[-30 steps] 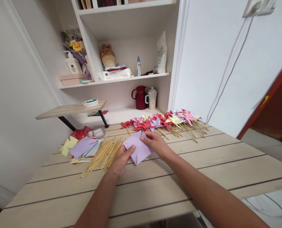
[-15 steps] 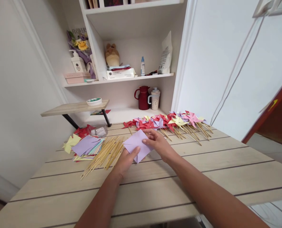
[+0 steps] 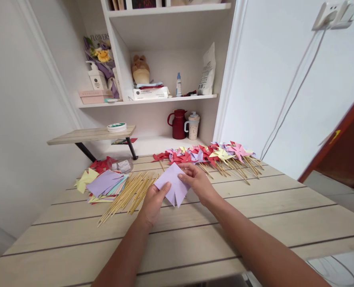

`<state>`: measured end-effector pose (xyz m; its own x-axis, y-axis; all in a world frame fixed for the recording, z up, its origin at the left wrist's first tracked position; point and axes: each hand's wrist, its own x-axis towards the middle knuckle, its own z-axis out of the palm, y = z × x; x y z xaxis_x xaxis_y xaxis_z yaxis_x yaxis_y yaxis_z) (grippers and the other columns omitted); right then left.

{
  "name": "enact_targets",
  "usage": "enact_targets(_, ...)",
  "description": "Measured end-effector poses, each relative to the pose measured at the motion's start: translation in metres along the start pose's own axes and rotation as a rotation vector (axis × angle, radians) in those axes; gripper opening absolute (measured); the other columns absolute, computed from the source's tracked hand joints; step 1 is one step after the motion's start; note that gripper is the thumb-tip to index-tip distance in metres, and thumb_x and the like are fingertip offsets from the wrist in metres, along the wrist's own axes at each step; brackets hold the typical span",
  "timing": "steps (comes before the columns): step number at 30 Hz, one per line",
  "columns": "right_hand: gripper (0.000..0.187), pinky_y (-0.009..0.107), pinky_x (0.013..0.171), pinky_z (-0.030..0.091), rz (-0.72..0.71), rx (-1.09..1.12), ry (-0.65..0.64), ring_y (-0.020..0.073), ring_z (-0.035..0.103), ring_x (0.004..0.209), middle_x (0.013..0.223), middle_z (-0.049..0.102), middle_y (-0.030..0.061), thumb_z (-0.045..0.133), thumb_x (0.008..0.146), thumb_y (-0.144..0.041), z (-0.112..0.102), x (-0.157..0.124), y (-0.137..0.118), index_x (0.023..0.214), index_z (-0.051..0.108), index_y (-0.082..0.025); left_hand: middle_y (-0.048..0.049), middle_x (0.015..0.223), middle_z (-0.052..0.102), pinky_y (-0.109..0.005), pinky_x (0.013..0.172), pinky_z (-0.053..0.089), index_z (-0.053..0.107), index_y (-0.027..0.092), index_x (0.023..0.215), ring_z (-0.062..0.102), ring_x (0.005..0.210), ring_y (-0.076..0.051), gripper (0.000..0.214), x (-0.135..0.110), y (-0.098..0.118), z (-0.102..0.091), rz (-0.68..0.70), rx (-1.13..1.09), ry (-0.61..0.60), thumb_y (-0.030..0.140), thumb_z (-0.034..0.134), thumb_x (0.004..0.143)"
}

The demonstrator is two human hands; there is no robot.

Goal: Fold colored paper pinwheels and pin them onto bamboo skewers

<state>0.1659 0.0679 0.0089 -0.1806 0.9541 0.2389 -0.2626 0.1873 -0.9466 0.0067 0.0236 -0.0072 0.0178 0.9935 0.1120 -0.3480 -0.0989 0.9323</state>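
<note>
Between my two hands is a light purple paper square [image 3: 173, 181], held tilted above the table with slits cut in from its corners. The slit at the near corner gapes into a narrow V. My left hand [image 3: 154, 201] pinches its left side, thumb on top and fingers hidden beneath. At the right edge, my right hand [image 3: 197, 181] grips the paper between thumb and fingers. Left of my hands lie thin wooden sticks [image 3: 129, 195] in a loose bundle. Beside them is a stack of coloured paper sheets [image 3: 103, 184], purple on top.
Finished paper pinwheels [image 3: 206, 153] on sticks lie along the table's back right. A clear plastic box [image 3: 123, 164] and red paper pieces [image 3: 102, 164] sit at the back left, near a small raised stand [image 3: 91, 135]. A red jug [image 3: 179, 124] and a cup [image 3: 193, 125] stand behind.
The slit at the paper's near corner has spread apart into two points. Both hands keep their grip with small shifts. The whole view has turned slightly.
</note>
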Motion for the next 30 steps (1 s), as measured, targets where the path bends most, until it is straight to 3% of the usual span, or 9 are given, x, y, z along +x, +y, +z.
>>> enact_targets(4,0.040,0.026,0.059,0.043,-0.047,-0.034,0.006,0.0133,0.057,0.063,0.071,0.061,-0.0036,0.076,0.073,-0.035,0.000,-0.001,0.001,0.109,0.066,-0.023,-0.0117,0.101,0.078,-0.031,0.078,0.054,0.074,0.012,0.105,0.071,0.088,-0.023,0.038,0.005,-0.001,-0.002,0.046,-0.100,0.118,0.034,0.081,0.075)
enact_targets(10,0.045,0.029,0.059,0.045,-0.121,-0.124,0.142,0.0136,0.059,0.063,0.082,0.058,-0.0028,0.069,0.077,-0.039,-0.003,0.000,-0.002,0.118,0.060,-0.025,-0.0094,0.110,0.076,-0.026,0.079,0.056,0.074,0.015,0.100,0.071,0.093,-0.016,0.016,0.016,0.016,-0.022,0.194,-0.408,0.469,0.018,0.068,0.085)
enact_targets(12,0.043,0.028,0.056,0.043,-0.137,-0.139,0.146,0.0123,0.056,0.059,0.080,0.054,-0.0041,0.068,0.077,-0.038,-0.004,0.001,-0.001,0.117,0.061,-0.025,-0.0087,0.110,0.076,-0.026,0.079,0.056,0.074,0.016,0.101,0.071,0.093,-0.015,0.016,0.018,0.021,-0.026,0.197,-0.460,0.523,0.017,0.063,0.089)
enact_targets(21,0.033,0.028,0.057,0.040,-0.200,-0.350,-0.039,0.0128,0.044,0.057,0.069,0.044,-0.0063,0.064,0.082,-0.030,0.005,-0.008,0.010,0.115,0.061,-0.024,-0.0107,0.113,0.075,-0.027,0.078,0.058,0.072,0.015,0.107,0.071,0.094,-0.016,0.020,0.014,0.018,-0.019,0.110,-0.502,0.444,0.018,0.060,0.092)
enact_targets(26,0.031,0.027,0.059,0.036,-0.376,-0.517,-0.093,0.0137,0.043,0.060,0.068,0.041,-0.0053,0.060,0.084,-0.021,0.013,-0.014,0.012,0.115,0.062,-0.023,-0.0098,0.110,0.076,-0.025,0.072,0.058,0.073,0.015,0.101,0.072,0.087,-0.016,0.016,0.013,0.019,-0.018,0.073,-0.533,0.454,0.017,0.060,0.091)
enact_targets(30,0.036,0.027,0.060,0.039,-0.498,-0.596,-0.102,0.0142,0.046,0.062,0.073,0.048,-0.0030,0.058,0.085,-0.015,0.018,-0.018,0.013,0.119,0.062,-0.024,-0.0092,0.106,0.077,-0.024,0.071,0.058,0.072,0.014,0.100,0.072,0.084,-0.015,0.014,0.012,0.019,-0.015,0.053,-0.520,0.439,0.016,0.062,0.091)
